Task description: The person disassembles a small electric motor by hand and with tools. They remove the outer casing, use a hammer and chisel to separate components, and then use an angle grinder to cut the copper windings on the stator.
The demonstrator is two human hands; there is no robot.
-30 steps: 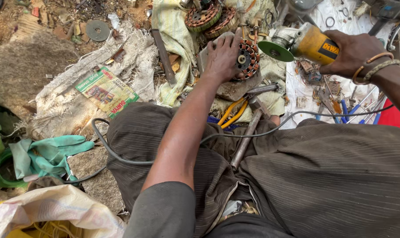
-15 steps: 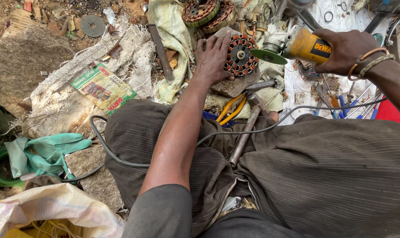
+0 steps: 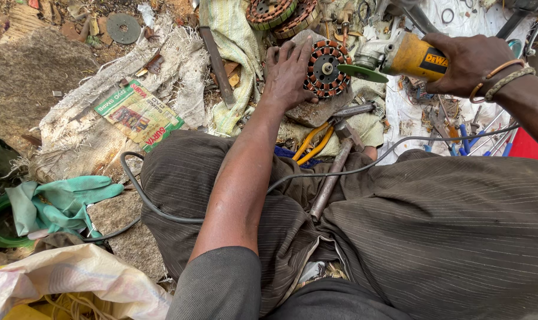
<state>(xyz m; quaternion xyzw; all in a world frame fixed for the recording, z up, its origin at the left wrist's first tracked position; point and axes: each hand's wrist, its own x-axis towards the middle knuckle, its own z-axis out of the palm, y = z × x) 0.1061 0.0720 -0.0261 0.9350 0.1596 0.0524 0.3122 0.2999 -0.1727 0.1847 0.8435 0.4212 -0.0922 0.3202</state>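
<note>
A flat green-and-red printed packet (image 3: 139, 112) lies on frayed sacking (image 3: 85, 127).

Looks like an outdoor scrap repair spot on bare ground. Motor stators (image 3: 279, 12), a hammer (image 3: 335, 169), pliers (image 3: 312, 142) and rags lie everywhere.

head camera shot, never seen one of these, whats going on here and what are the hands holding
The camera sits on the person's head and looks down over their lap and both arms. The left hand presses flat on a round motor stator wound with copper coils, resting on a flat stone. The right hand grips a yellow angle grinder, its green disc beside the stator. Nearby lie a hammer, yellow-handled pliers, more stators and green gloves.
</note>
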